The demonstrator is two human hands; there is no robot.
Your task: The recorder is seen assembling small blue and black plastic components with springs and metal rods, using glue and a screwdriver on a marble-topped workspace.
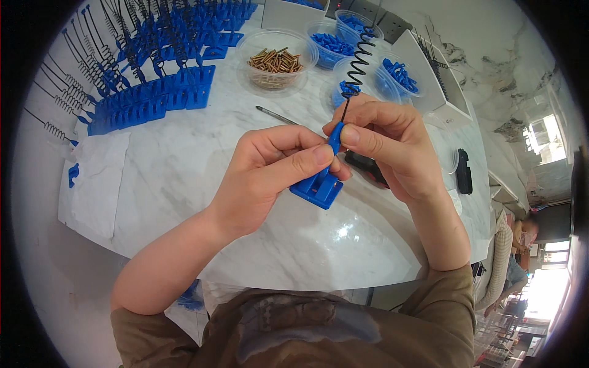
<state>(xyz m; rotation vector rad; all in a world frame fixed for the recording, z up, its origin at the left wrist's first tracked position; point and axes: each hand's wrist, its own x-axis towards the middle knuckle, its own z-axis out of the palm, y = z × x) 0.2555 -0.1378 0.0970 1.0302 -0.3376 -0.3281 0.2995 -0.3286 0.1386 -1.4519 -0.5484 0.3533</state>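
Over the middle of the table, my left hand [270,175] pinches a blue plastic base [322,191] with slots near its lower edge. My right hand [389,144] grips a blue plastic sleeve [335,135] between thumb and fingers, just above the base. A black coiled spring wire [358,64] rises out of the sleeve and leans to the upper right. The sleeve's lower end meets the base, but my left thumb hides part of the joint. Behind my hands lies a screwdriver shaft [276,115], and a dark tool handle [362,164] shows below my right hand.
Many finished-looking blue bases with spring wires [150,101] stand at the far left. A clear tub of brass screws [276,64] and tubs of blue parts [331,46] sit at the back. A white box [429,73] holds black wires. Paper [101,184] lies left; a black object [464,172] lies right.
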